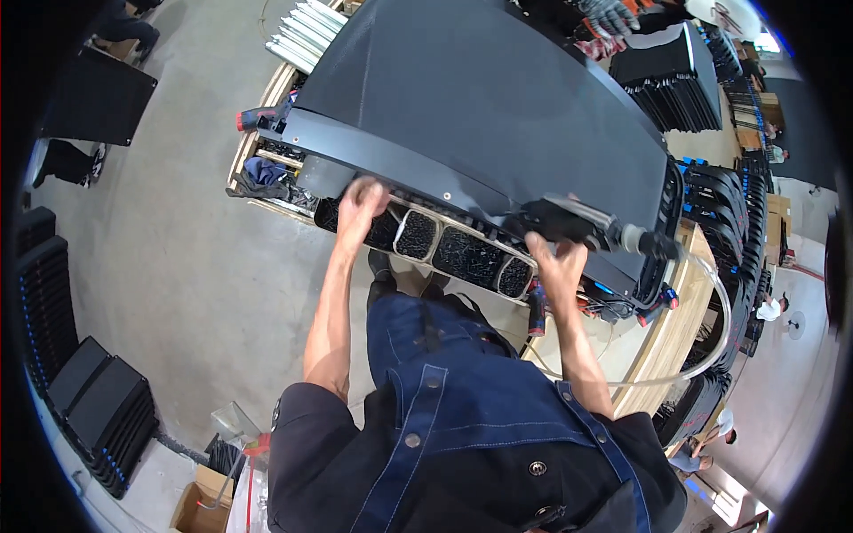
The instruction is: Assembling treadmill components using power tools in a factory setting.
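A large dark grey panel (462, 98), with a bent front rim, lies across the bench before me. At its front edge, left of the middle, my left hand (362, 200) is closed with the fingers curled in; what they hold, if anything, is hidden. My right hand (562, 258) grips a black and silver air-powered tool (569, 222), slightly blurred, over the panel's right front part. A clear hose (724, 311) runs from the tool's right end and loops down. Below the panel's edge sit bins of small black parts (466, 253).
Red-and-black power tools (258, 118) lie at the bench's left corner and right front. A co-worker's gloved hand (610, 16) shows across the panel. Stacked dark panels (671, 80) stand at the far right, more panels (102, 404) at lower left. Another person carries a black board (98, 96).
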